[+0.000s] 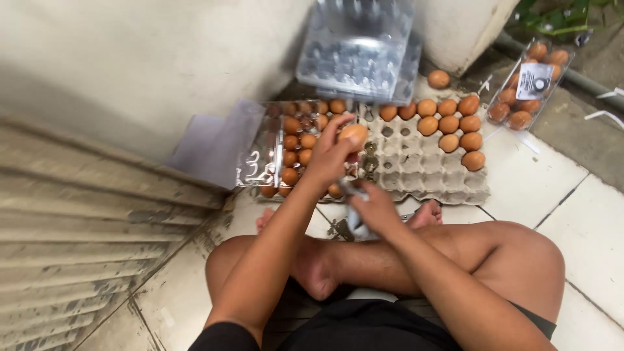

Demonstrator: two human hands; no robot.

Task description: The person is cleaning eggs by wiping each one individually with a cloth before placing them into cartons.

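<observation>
Because the person sits cross-legged on the tiled floor (539, 175) with everything fanned out ahead, each container lies within an easy reach of the knees. The left hand (331, 159) is raised at about twelve o'clock from the lap, its fingers curled around a single brown egg (354, 134), lifted clear of the trays, seemingly so it can be handled on its own. Just below it, at six o'clock from the egg, the right hand (374, 211) is closed around a crumpled pale cloth or wrapper (354, 218); what exactly it is cannot be told. At ten o'clock from the hands lies an open clear plastic egg box (296, 146), its cells mostly filled and its lid folded out to the left. At one o'clock sits a grey pulp tray (422, 169), eggs left only along its far edge and right corner. A stack of empty clear boxes (357, 49) leans at twelve o'clock against the wall, a closed labelled egg pack (530, 84) lies at two o'clock, and one loose egg (439, 78) rests beside the stack.
</observation>
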